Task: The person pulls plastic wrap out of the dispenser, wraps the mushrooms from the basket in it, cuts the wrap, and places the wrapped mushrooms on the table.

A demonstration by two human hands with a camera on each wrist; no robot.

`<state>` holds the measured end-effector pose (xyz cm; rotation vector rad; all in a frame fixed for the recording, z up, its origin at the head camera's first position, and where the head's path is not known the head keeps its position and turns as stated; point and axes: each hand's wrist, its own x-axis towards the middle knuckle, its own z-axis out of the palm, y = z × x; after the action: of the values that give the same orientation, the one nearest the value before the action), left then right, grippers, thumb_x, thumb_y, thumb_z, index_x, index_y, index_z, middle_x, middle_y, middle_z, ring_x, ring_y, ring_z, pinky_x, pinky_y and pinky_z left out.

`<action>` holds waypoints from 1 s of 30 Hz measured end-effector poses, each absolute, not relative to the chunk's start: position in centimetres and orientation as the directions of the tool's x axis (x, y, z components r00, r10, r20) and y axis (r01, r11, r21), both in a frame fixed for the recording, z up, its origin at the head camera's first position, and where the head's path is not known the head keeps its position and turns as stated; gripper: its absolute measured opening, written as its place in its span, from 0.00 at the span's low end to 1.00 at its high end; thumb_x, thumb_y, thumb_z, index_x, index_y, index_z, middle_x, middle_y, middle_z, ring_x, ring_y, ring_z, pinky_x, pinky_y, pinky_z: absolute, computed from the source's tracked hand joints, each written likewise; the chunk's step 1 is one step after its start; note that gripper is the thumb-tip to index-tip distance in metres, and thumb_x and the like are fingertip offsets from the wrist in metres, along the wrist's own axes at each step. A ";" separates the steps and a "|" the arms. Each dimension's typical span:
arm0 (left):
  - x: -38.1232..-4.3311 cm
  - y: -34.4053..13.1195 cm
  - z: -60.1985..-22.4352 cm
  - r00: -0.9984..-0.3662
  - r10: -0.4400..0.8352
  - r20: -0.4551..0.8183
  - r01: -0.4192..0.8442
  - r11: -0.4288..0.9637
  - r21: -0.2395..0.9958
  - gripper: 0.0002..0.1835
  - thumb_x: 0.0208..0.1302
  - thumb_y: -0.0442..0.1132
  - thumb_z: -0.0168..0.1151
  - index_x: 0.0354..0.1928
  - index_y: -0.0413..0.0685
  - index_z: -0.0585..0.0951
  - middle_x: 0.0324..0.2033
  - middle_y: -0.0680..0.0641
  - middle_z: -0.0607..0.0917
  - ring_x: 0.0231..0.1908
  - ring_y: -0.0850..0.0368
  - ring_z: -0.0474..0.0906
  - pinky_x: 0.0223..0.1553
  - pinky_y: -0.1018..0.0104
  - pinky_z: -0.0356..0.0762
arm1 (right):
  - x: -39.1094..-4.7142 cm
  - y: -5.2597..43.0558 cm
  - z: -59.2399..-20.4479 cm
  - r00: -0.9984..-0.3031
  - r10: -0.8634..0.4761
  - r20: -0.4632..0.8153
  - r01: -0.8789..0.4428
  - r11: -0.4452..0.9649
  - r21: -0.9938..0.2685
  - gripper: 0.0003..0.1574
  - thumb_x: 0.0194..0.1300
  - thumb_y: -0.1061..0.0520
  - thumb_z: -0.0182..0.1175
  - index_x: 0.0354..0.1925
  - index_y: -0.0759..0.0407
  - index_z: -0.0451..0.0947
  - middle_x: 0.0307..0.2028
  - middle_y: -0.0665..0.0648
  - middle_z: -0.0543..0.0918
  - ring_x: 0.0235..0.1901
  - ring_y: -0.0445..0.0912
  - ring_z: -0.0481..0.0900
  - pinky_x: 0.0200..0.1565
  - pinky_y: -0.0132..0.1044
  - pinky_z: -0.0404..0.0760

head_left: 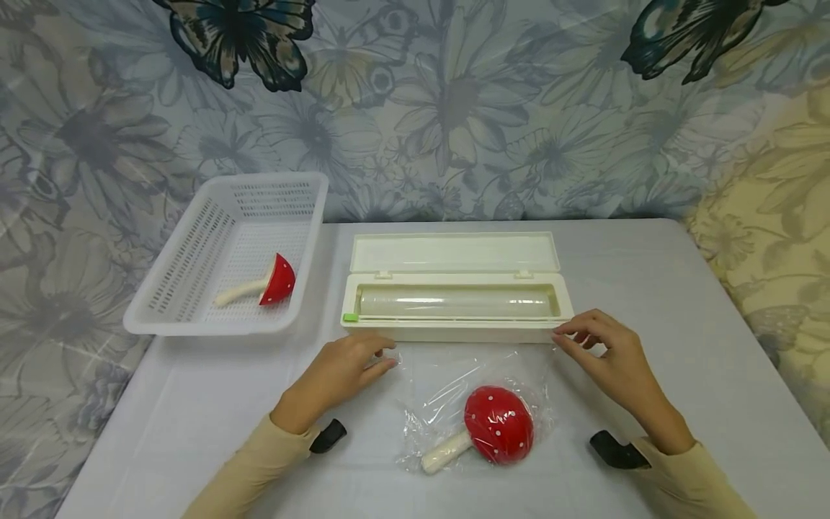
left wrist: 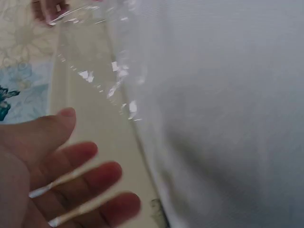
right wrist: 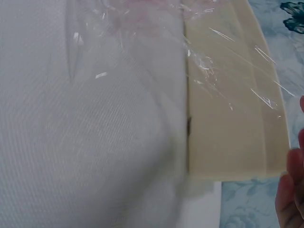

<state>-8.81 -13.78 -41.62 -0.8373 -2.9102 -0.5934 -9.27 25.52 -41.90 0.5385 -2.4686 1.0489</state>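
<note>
A red mushroom with white dots and a pale stem [head_left: 499, 425] lies under clear plastic film [head_left: 441, 396] on the table. Just behind it is a cream film dispenser box [head_left: 454, 334], its lid [head_left: 454, 252] raised and a film roll [head_left: 454, 301] inside. My right hand [head_left: 603, 353] pinches the film's corner between thumb and forefinger at the box's right front end. By the left front end is my left hand [head_left: 353, 364]; in the left wrist view its thumb [left wrist: 57, 123] stands apart from the relaxed fingers [left wrist: 107, 175], with nothing between them.
A white plastic basket [head_left: 139, 313] stands at the back left, holding a second red-capped mushroom [head_left: 279, 281]. A green slider [head_left: 351, 317] sits on the box's left end. Patterned cloth with flowers and butterflies [head_left: 454, 108] hangs behind the white-covered table [head_left: 648, 288].
</note>
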 end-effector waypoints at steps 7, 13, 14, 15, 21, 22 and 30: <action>-9.1 -13.2 -43.5 -0.908 0.418 -0.002 0.395 0.860 0.322 0.14 0.60 0.46 0.71 0.45 0.48 0.84 0.40 0.52 0.86 0.40 0.56 0.83 0.37 0.56 0.81 | -8.9 25.6 -41.4 -0.862 -0.210 0.461 -0.482 0.618 -0.621 0.20 0.48 0.74 0.72 0.37 0.54 0.85 0.31 0.52 0.87 0.32 0.27 0.76 0.35 0.17 0.75; -9.1 -13.0 -43.7 -0.919 0.390 -0.059 0.343 0.863 0.370 0.06 0.60 0.39 0.70 0.29 0.53 0.82 0.27 0.57 0.78 0.29 0.64 0.72 0.29 0.66 0.72 | -8.6 25.7 -41.2 -0.901 -0.190 0.389 -0.418 0.620 -0.665 0.16 0.53 0.71 0.71 0.38 0.55 0.86 0.34 0.41 0.86 0.33 0.26 0.78 0.36 0.16 0.76; -9.1 -13.0 -43.7 -0.918 0.393 -0.059 0.345 0.862 0.372 0.06 0.61 0.39 0.69 0.28 0.53 0.81 0.27 0.57 0.76 0.29 0.64 0.71 0.28 0.66 0.71 | -8.5 25.7 -41.2 -0.909 -0.186 0.372 -0.402 0.620 -0.674 0.14 0.54 0.70 0.71 0.39 0.55 0.85 0.35 0.38 0.85 0.34 0.25 0.78 0.37 0.16 0.76; -9.0 -13.0 -43.7 -0.916 0.397 -0.056 0.349 0.859 0.375 0.07 0.62 0.38 0.68 0.28 0.53 0.80 0.27 0.57 0.75 0.30 0.64 0.70 0.28 0.67 0.71 | -8.5 25.7 -41.2 -0.917 -0.184 0.355 -0.388 0.621 -0.681 0.13 0.56 0.69 0.70 0.39 0.55 0.85 0.36 0.36 0.85 0.34 0.25 0.78 0.37 0.16 0.77; -8.9 -13.1 -43.3 -0.908 0.419 0.031 0.384 0.798 0.464 0.06 0.64 0.34 0.60 0.31 0.52 0.75 0.24 0.58 0.72 0.26 0.65 0.68 0.25 0.72 0.67 | -8.4 26.0 -40.9 -0.944 -0.171 0.282 -0.326 0.616 -0.717 0.11 0.61 0.66 0.67 0.42 0.57 0.83 0.34 0.35 0.83 0.30 0.29 0.81 0.33 0.21 0.78; -9.0 -13.1 -43.1 -0.906 0.420 0.055 0.390 0.778 0.493 0.06 0.63 0.32 0.60 0.31 0.51 0.75 0.23 0.57 0.74 0.26 0.65 0.69 0.26 0.73 0.68 | -8.4 26.1 -40.9 -0.947 -0.168 0.274 -0.318 0.614 -0.722 0.10 0.62 0.66 0.67 0.43 0.57 0.83 0.33 0.37 0.83 0.28 0.32 0.81 0.30 0.23 0.79; -9.1 -12.8 -41.6 -0.877 0.397 0.272 0.476 0.638 0.605 0.09 0.63 0.25 0.62 0.43 0.42 0.82 0.32 0.47 0.86 0.32 0.59 0.81 0.34 0.71 0.80 | -8.4 26.4 -40.9 -0.967 -0.149 0.204 -0.253 0.559 -0.790 0.10 0.68 0.64 0.61 0.48 0.62 0.79 0.35 0.41 0.81 0.22 0.42 0.82 0.26 0.30 0.81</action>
<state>-9.12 -12.83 -41.56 -0.7330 -2.7390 -1.0619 -8.40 26.40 -40.88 0.3463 -2.6719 1.3812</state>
